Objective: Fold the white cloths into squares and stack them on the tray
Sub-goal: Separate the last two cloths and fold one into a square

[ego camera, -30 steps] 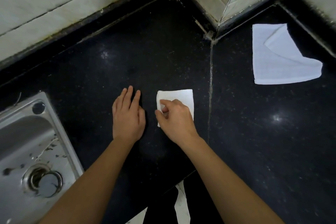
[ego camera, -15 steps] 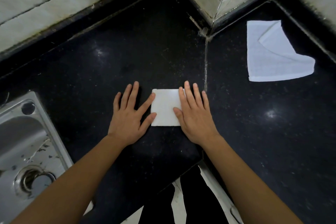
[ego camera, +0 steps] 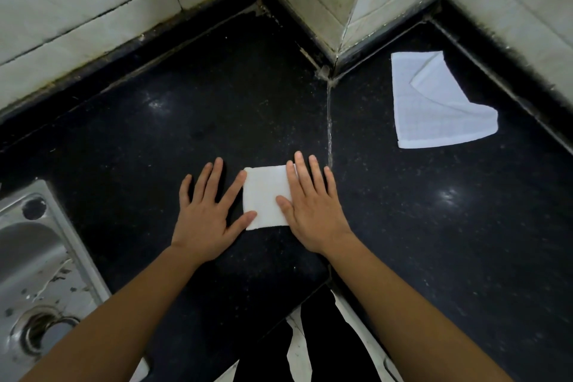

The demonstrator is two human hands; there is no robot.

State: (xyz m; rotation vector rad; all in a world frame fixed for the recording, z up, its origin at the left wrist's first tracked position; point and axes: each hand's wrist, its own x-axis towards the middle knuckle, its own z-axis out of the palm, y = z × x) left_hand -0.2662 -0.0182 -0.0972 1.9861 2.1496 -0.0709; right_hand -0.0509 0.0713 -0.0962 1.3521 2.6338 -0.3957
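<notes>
white folded cloth [ego camera: 266, 195] lies on the black counter [ego camera: 217, 102] between the hands: right hand [ego camera: 313, 211] pressing flat on its right side, left hand [ego camera: 207, 214] spread, touching its left edge. second cloth [ego camera: 434, 102] lies far right, nearer that hand.

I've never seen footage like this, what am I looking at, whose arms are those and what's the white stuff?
No machine here: a person wears a camera on the head, so you look down along their own arms. The left hand lies flat on the black countertop, thumb and forefinger touching a small folded white cloth. The right hand presses flat on its right side. Nothing is gripped. A second white cloth, one corner flipped over, lies farther right; a steel sink sits at the left.
</notes>
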